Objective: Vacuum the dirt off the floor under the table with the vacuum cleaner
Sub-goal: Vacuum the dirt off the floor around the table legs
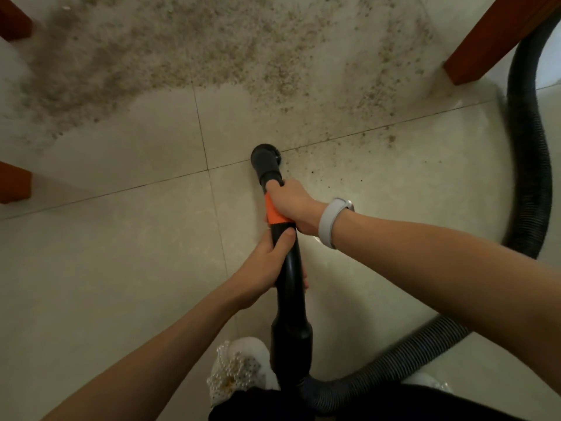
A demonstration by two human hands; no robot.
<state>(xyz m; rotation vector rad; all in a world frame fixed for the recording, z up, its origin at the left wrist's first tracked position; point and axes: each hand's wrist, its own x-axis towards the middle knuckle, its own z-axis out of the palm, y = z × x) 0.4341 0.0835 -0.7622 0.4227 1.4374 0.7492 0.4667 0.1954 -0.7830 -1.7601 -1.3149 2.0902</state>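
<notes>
Vacuum wand (288,268): 2 hands grip it, left hand (267,265), right hand (293,208); 3 table legs (491,41).

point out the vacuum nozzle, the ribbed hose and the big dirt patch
vacuum nozzle (267,164): head view, on its black flared tip at the floor
ribbed hose (529,165): head view, on the curve at right
dirt patch (170,53): head view, on its dense middle

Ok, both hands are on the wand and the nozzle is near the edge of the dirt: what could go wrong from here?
1. The ribbed black hose curves around the reddish-brown wooden table leg; reaching forward could snag it there.
2. The round black brush nozzle is small against the wide patch of sandy brown dirt, so strips may be missed.
3. Hose also loops by the white beaded slipper: a possible trip.
</notes>
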